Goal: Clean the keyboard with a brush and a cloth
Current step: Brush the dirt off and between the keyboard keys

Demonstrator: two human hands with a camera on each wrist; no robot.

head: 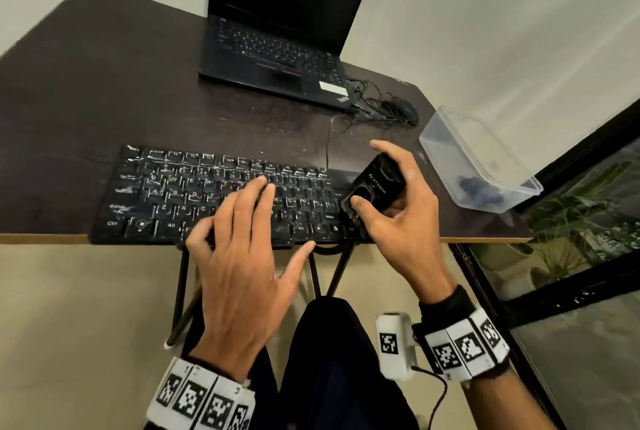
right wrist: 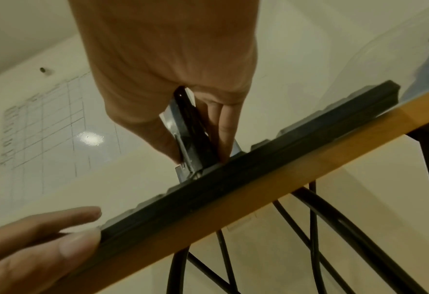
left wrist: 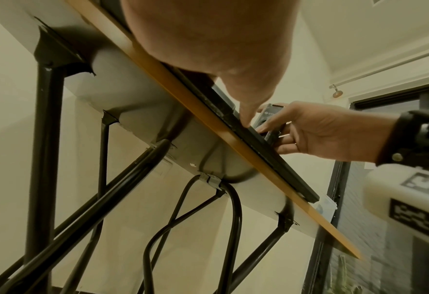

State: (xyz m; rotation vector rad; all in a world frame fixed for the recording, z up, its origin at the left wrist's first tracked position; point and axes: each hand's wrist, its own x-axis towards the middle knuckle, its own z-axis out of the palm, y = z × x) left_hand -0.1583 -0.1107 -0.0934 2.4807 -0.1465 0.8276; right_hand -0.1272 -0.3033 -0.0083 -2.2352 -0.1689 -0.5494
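Note:
A black keyboard (head: 194,187) lies along the front edge of the dark table (head: 86,100). My left hand (head: 256,221) rests flat on its middle keys with fingers spread, and the thumb touches the keyboard's front edge (right wrist: 233,179). My right hand (head: 398,214) grips a black block-shaped brush (head: 370,180) at the keyboard's right end. The brush (right wrist: 190,127) stands tilted with its lower end on the keys. A dark blue cloth (head: 481,192) lies inside a clear plastic container (head: 450,131) at the right.
An open black laptop (head: 277,48) stands behind the keyboard, with a wired mouse (head: 405,110) and tangled cable to its right. The container sits near the table's right corner. Black table legs (left wrist: 44,139) run below the front edge.

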